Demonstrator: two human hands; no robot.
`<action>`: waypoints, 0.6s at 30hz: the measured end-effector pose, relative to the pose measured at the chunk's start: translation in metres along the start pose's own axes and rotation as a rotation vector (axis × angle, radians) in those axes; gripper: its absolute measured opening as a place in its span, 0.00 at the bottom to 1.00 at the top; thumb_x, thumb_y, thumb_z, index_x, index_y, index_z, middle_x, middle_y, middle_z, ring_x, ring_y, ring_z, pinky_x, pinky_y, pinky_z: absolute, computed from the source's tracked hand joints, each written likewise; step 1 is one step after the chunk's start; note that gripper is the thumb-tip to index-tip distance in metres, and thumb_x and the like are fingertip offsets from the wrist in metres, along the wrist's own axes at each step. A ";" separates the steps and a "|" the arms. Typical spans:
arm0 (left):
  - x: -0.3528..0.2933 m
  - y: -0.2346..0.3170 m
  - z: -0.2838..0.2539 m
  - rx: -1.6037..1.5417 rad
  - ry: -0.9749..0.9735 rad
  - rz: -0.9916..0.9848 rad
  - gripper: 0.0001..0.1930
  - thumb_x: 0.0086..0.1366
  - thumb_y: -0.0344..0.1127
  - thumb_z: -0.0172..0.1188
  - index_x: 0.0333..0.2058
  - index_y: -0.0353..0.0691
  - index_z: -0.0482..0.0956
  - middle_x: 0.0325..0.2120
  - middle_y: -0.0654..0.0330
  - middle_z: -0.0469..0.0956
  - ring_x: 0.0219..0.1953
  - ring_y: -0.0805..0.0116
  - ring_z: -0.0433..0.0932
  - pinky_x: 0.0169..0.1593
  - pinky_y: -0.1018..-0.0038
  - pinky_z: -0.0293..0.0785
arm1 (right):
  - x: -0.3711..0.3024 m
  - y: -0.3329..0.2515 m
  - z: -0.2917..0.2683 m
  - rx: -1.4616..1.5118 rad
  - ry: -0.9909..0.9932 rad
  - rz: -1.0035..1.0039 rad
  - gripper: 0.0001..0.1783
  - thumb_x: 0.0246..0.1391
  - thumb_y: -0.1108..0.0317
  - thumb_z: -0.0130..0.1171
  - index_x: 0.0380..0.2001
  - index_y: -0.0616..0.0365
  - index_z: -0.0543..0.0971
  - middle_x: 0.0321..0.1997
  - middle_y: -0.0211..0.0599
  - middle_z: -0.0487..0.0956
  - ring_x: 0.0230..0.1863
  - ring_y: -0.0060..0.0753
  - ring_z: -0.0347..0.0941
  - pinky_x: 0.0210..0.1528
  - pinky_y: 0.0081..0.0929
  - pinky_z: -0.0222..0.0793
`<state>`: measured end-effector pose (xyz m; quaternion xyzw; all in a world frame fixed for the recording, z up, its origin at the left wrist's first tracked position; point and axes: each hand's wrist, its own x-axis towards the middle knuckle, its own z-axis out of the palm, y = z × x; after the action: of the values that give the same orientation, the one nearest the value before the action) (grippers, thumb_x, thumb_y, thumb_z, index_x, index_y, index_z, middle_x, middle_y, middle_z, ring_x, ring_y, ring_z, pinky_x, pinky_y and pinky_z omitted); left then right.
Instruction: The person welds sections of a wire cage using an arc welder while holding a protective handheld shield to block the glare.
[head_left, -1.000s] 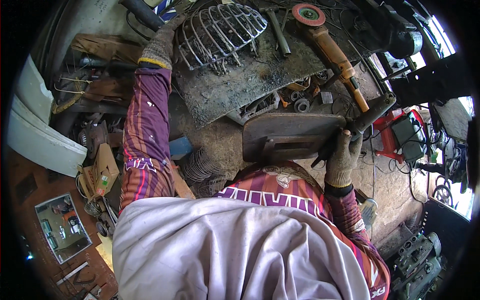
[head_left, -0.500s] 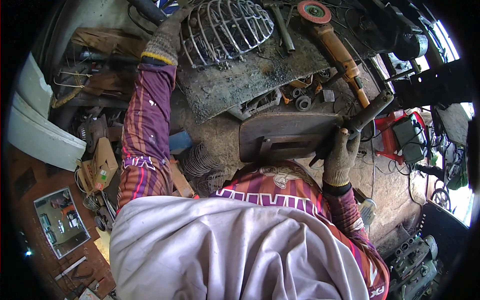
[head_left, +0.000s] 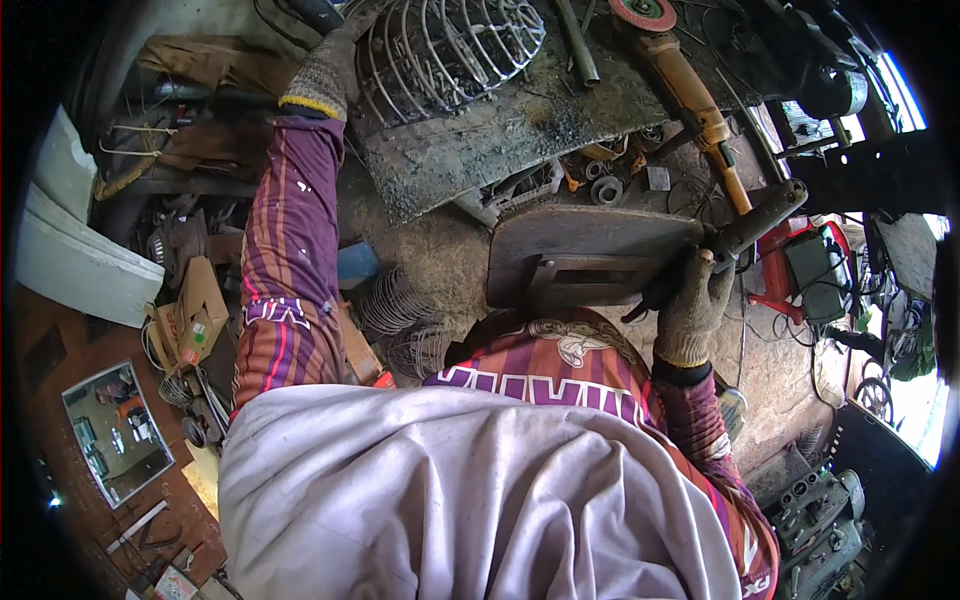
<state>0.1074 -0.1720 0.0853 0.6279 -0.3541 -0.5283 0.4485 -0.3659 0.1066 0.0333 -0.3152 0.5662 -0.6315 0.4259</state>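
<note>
My left hand (head_left: 325, 72), in a grey knitted glove with a yellow cuff band, reaches to the left end of a domed cage of bent metal rods (head_left: 450, 55). Its fingers are dark and partly lost near the top edge, so their grip cannot be made out. In front of my chest, my gloved right hand (head_left: 690, 315) is closed at the right side of a dark welding hand shield (head_left: 590, 250) with a rectangular window. A grey tube (head_left: 762, 222) with a hole in its end sticks out beyond this hand; whether it belongs to the shield is unclear.
The cage rests on a grimy metal bench (head_left: 430, 170). An angle grinder (head_left: 690, 95) with a reddish disc lies at its right. Loose rings (head_left: 605, 190) sit below its edge. Coiled wire (head_left: 395, 300), a cardboard box (head_left: 190, 320) and a red-framed machine (head_left: 810, 265) stand around me.
The whole view has shifted slightly, so bench, cage and grinder appear a little higher. My right hand and the shield appear slightly further right. Both hands keep their places at the cage and shield.
</note>
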 end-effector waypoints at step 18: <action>-0.181 0.000 0.028 0.143 0.251 0.692 0.23 0.73 0.51 0.50 0.52 0.36 0.74 0.44 0.56 0.76 0.43 0.66 0.79 0.46 0.72 0.78 | -0.006 -0.012 0.008 0.014 0.015 -0.008 0.24 0.68 0.59 0.56 0.61 0.59 0.69 0.56 0.36 0.75 0.50 0.24 0.73 0.54 0.23 0.70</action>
<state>0.0454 -0.0111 0.1465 0.5607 -0.5236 -0.2384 0.5955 -0.3587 0.1085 0.0465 -0.3098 0.5636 -0.6395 0.4212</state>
